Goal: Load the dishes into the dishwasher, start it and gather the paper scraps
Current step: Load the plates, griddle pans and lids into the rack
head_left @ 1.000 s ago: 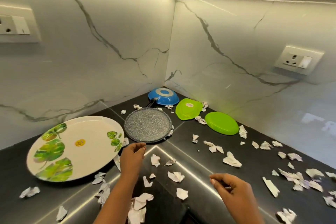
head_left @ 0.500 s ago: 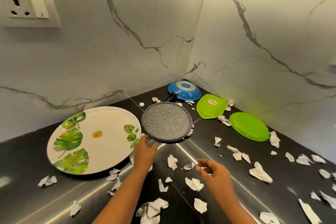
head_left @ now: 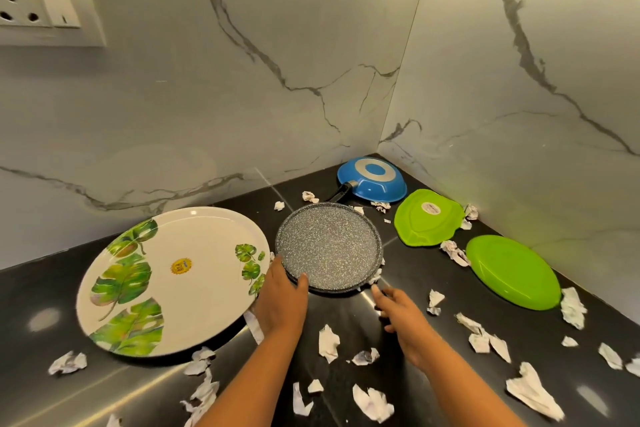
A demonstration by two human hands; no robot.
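Grey pan (head_left: 329,246) pinched by left hand (head_left: 282,302); right hand (head_left: 405,319) fingers (head_left: 380,295) outstretched.

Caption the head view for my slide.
Left hand grips the speckled pan by its rim; right hand hovers beside, among paper scraps.

The left hand (head_left: 280,302) and the right hand (head_left: 403,315) are bare. Both forearms are uncovered as well, slim and smooth, all the way to the view's lower edge.

Nothing can be read: the yellow sticker (head_left: 181,266) on the plate (head_left: 207,236) and the white label (head_left: 430,209) on the green lid (head_left: 415,234) are blurred.
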